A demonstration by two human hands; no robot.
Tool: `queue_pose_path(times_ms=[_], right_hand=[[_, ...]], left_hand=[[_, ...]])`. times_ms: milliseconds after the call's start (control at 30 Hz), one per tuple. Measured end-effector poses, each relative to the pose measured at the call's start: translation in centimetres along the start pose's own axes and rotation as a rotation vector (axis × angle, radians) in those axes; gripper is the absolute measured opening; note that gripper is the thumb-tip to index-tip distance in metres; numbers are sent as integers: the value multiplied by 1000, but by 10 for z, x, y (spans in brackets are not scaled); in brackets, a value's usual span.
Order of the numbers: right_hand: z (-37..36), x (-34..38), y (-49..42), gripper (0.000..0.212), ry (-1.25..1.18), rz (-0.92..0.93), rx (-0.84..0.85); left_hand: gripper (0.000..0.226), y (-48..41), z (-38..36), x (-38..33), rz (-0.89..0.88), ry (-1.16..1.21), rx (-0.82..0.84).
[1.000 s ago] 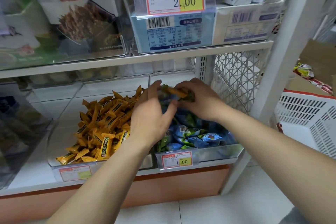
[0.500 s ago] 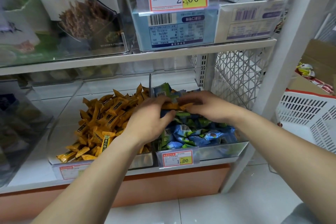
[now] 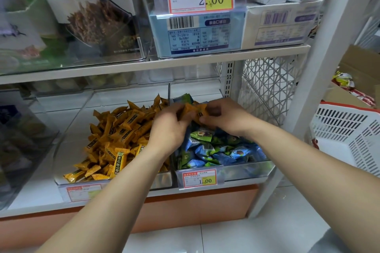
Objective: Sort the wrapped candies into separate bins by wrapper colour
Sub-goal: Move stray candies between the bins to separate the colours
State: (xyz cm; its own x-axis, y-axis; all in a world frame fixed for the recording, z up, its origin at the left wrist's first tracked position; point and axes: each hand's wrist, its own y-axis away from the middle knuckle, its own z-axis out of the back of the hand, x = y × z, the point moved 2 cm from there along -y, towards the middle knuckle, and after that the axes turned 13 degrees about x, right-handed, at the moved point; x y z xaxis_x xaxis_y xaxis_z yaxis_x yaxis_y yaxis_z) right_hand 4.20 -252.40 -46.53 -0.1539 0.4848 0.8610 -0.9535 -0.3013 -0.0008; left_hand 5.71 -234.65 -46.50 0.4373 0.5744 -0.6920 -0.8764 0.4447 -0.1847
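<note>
You had both hands raised over the far end of the right bin [image 3: 242, 172], meeting just above the blue and green candies [image 3: 216, 150] heaped in it. Your left hand [image 3: 170, 129] and right hand [image 3: 226, 118] each had fingers curled in, pinching between them a small bunch of orange candies [image 3: 193, 110]; motion blur hid how many there were and which hand carried most of them. The bunch seemed to lie roughly crosswise, its long axis running from one hand to the other. What mattered for the next move was direction: the orange pile [image 3: 119, 133] where these belonged sat in the left bin [image 3: 164, 179], immediately to the left of your left hand, across the clear divider. Your left hand was the nearer one, so it looked best placed to take the bunch across while the right let go.
</note>
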Motion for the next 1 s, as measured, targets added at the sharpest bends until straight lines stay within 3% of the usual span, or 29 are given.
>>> queue_pose_path(times_ms=[67,233,333,567,667,733,867,933,1000], right_hand=[[-1,6,-3,7,-121,27,-87],[-11,30,-11,19,-377,124,-291],[-21,41,-13,21,-429,164,-361],[-40,49,-22,33,-249,85,-456],[-44,47,-21,36,-220,59,-466],[-52,50,-20,32,-169,94,-432],[-59,61,-20,30,-212,184,-215],[-52,63,-21,33,-105,165,-136],[-36,54,-23,24,-83,122,-164]], left_hand=[[22,-2,6,-4,24,110,-125],[11,-6,17,-21,17,424,-339],[18,-5,15,-23,80,624,-322],[26,0,24,-14,149,837,-177],[43,7,34,-3,120,741,-88],[41,11,40,2,120,648,-83],[35,16,57,18,160,513,-189],[38,18,72,30,181,318,-261],[54,19,86,43,201,45,-241]])
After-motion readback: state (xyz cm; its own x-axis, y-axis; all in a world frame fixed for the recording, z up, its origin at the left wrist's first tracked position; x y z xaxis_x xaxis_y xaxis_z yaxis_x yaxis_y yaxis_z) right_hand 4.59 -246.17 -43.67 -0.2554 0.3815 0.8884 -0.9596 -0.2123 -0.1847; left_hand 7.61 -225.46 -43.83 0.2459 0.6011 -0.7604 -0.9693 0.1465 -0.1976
